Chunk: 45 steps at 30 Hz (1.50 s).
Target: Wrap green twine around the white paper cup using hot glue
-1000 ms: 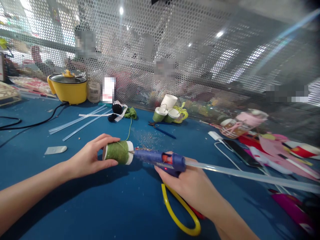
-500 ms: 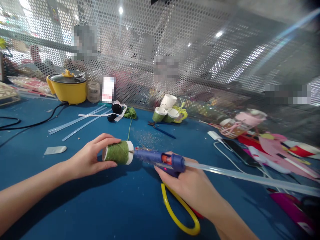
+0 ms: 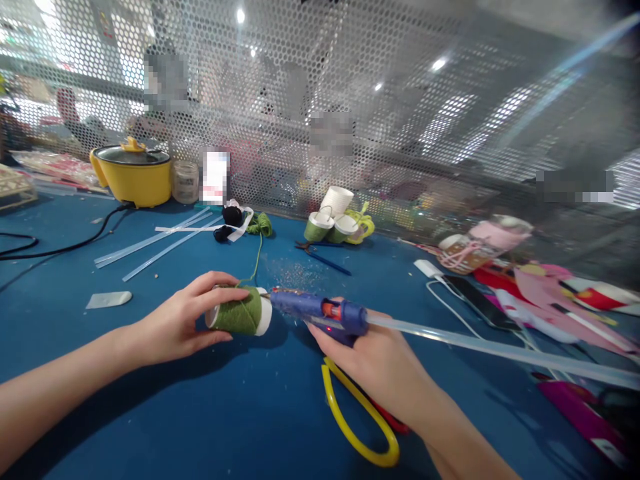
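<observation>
My left hand grips a paper cup wrapped in green yarn, held on its side just above the blue table. A green strand runs from the cup back to a yarn ball. My right hand is closed round a blue hot glue gun, whose nozzle touches the cup's white rim. A long clear glue stick pokes out of the gun's back toward the right.
A yellow cable loop lies under my right wrist. Clear glue sticks, a yellow pot, finished yarn cups, scissors, a phone with charger and pink craft pieces lie around. A perforated metal screen closes the far side.
The cup has tilted and turned a little in my left hand, moving slightly right and down. The glue gun's nozzle has stayed at the rim.
</observation>
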### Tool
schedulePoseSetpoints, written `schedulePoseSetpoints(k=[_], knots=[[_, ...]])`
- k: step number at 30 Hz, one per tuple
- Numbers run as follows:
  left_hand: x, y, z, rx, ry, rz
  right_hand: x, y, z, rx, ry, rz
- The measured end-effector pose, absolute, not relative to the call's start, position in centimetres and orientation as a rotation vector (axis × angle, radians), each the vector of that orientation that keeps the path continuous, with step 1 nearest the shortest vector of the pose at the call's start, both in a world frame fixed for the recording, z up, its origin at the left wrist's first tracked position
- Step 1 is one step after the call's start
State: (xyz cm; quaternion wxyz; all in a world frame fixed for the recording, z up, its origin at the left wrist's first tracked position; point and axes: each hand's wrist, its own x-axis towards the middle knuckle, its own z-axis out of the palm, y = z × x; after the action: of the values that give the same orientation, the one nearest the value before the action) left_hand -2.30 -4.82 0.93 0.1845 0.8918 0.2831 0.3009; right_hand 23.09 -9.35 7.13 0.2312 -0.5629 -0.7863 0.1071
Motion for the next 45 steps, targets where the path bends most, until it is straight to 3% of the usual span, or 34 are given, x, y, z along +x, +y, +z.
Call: schedulePoseSetpoints(k=[45], knots=[[-2.2, -4.5, 0.91, 2.38, 0.86, 0.934, 22.96, -9.91, 7.38, -1.518, -2.206, 0.239]])
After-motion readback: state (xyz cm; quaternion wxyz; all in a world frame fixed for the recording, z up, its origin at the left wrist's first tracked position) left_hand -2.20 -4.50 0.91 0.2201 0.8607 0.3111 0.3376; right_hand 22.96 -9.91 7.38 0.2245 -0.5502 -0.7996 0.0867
